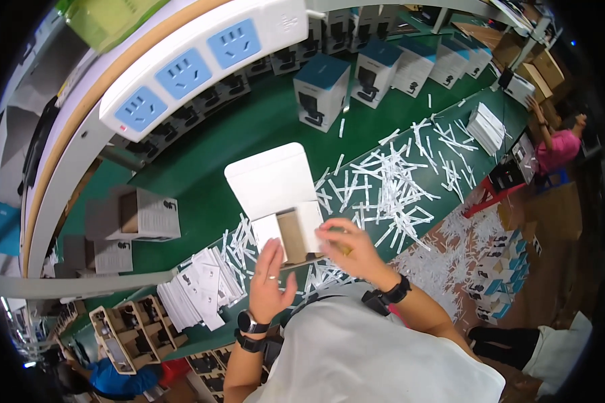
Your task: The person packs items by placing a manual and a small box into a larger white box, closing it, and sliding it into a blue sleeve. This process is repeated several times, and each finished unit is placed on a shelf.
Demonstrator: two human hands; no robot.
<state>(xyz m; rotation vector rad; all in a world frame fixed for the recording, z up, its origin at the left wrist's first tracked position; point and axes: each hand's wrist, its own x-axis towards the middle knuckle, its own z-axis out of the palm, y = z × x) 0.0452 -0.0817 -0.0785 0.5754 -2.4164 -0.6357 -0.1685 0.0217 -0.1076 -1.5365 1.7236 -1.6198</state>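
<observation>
A small carton stands in front of me with its white lid (pixel 270 180) folded back away from me. Its brown cardboard inside (pixel 291 235) shows between two white side flaps, the left flap (pixel 269 235) and the right flap (pixel 309 225). Along the left flap lie the straight fingers of my left hand (pixel 269 285), thumb apart, palm against the near side. My right hand (pixel 349 250) is at the outer edge of the right flap, its fingers bent and spread, fingertips at the cardboard. Neither hand is wrapped round the carton.
White paper strips (pixel 390 181) litter the green bench. Printed cartons (pixel 321 91) stand in a row at the back; open cartons (pixel 151 215) lie left. Folded leaflets (pixel 198 285) and a wooden divided tray (pixel 134 332) are near left. A power strip (pixel 202 64) hangs overhead. Co-workers (pixel 561 144) are around.
</observation>
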